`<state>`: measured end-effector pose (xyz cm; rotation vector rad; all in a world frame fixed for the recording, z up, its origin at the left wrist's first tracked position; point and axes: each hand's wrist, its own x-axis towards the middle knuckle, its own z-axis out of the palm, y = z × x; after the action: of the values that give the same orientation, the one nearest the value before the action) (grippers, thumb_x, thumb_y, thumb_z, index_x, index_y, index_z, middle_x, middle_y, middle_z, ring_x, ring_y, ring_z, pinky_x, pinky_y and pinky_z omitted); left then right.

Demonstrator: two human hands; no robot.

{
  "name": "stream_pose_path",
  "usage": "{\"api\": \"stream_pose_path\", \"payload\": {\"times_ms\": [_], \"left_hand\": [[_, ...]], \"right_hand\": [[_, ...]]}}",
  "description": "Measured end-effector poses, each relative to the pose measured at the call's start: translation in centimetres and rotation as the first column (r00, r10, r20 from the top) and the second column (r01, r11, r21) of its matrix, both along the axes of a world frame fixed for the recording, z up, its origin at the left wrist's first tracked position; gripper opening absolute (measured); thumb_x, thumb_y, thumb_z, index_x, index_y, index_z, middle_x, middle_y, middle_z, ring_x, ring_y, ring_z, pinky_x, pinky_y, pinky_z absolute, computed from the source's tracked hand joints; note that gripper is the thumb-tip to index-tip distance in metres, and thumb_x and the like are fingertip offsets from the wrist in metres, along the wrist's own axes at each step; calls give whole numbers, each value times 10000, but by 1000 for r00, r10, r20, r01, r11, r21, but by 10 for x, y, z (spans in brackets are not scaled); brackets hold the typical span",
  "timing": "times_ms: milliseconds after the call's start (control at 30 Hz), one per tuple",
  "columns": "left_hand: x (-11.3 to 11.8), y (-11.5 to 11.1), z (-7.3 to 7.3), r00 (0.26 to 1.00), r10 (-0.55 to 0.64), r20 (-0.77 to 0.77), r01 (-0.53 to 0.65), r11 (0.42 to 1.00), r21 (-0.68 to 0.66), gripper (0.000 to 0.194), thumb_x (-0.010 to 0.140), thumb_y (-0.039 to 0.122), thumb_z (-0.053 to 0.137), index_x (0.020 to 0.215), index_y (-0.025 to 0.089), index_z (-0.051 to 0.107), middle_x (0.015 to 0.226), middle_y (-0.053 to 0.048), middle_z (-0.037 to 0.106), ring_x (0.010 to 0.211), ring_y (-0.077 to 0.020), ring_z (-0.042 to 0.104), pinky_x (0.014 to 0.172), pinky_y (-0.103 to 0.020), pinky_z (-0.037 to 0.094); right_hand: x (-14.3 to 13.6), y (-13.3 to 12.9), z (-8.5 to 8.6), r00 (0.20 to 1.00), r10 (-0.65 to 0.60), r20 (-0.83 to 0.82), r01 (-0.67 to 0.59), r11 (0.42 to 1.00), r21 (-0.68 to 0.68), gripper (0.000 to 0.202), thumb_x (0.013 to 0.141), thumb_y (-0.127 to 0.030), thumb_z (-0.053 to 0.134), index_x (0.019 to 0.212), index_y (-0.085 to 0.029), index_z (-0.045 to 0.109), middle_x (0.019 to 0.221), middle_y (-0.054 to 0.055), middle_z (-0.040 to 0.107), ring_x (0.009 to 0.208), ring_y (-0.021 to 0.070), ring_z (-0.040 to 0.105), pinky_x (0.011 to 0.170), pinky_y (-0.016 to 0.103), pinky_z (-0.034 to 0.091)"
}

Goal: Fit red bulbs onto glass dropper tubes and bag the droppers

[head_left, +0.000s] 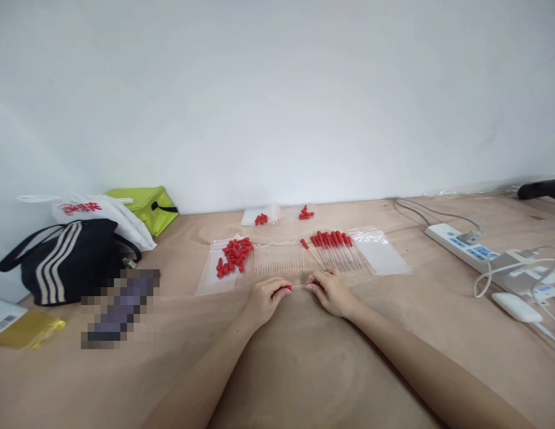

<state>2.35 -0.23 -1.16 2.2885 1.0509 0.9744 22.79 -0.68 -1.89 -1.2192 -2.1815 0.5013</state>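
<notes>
My left hand pinches a red rubber dropper bulb. From it a thin glass dropper tube runs level to my right hand, whose fingers are closed on its other end. Just beyond my hands lies a row of bare glass tubes. Left of that row, a pile of loose red bulbs rests on a clear zip bag. To the right, several droppers with red bulbs lie side by side.
Another zip bag lies right of the droppers. Small groups of red bulbs sit near the wall. A power strip with cables is at right; a black striped bag, white plastic bag and green bag stand left.
</notes>
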Motion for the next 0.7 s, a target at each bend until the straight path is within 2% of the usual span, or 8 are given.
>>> {"api": "stream_pose_path", "payload": {"times_ms": [200,533,700], "left_hand": [[1,-2,0,1000,-7,-25,7,999,32,139,831,201,491,793,169,621,775,-32,648,708,-138,600,665,-245,470],[-2,-4,-3,996,-12,-85,18,998,60,116,829,187,494,800,175,605,764,-23,629,706,-133,586,651,-235,455],[-2,-4,-5,994,-10,-113,18,997,74,102,825,193,494,793,168,588,752,-24,614,698,-133,572,640,-232,445]], "right_hand": [[0,-1,1,999,-28,16,28,1000,-8,148,850,-230,425,741,-185,516,720,-12,630,650,124,537,716,297,235],[-2,-5,2,989,-73,125,66,996,57,190,851,-252,412,725,-183,536,697,-1,634,664,138,545,690,292,200],[-4,-5,1,993,-64,104,63,998,15,196,852,-252,407,728,-183,541,682,-9,636,615,119,536,697,288,209]]}}
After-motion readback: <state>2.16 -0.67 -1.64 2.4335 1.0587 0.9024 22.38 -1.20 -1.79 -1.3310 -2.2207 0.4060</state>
